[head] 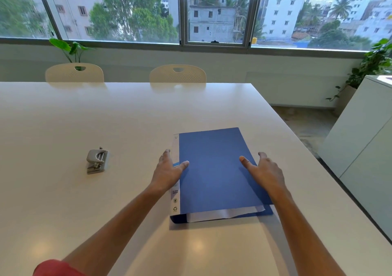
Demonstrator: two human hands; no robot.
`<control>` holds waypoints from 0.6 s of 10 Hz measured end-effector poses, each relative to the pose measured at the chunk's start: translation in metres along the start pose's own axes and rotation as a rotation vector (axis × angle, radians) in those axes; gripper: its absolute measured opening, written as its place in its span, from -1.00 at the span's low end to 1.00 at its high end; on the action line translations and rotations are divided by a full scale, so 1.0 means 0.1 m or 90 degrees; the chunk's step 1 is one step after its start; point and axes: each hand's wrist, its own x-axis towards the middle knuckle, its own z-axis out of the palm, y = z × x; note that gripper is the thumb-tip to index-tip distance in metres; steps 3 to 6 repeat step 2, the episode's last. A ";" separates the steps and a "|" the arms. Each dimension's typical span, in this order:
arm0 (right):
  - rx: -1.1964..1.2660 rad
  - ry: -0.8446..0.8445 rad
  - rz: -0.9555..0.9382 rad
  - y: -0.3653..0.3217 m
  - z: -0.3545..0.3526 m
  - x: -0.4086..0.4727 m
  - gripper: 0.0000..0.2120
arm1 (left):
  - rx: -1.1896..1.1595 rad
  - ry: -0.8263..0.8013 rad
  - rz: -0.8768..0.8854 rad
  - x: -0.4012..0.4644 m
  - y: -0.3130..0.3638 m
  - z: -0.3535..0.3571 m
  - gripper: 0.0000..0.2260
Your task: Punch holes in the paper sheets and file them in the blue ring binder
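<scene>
The blue ring binder lies closed and flat on the white table, its white labelled spine to the left. White paper sheets stick out from under its cover at the near edge. My left hand rests against the spine side with straight fingers, thumb on the cover. My right hand lies at the binder's right edge, fingers straight, thumb on the cover. A grey hole punch sits on the table well to the left of the binder, apart from both hands.
Two cream chairs stand at the table's far side below a wide window. A white cabinet stands right of the table across a strip of floor. Potted plants stand by the wall.
</scene>
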 end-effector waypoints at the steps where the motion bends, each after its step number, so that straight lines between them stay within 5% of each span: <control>1: -0.002 0.002 -0.004 -0.05 -0.10 -0.01 -0.23 | -0.009 0.007 -0.004 0.00 0.02 -0.03 -0.27; 6: -0.025 0.002 -0.004 -0.08 -0.14 0.01 -0.22 | -0.010 0.016 -0.011 0.03 0.00 -0.05 -0.24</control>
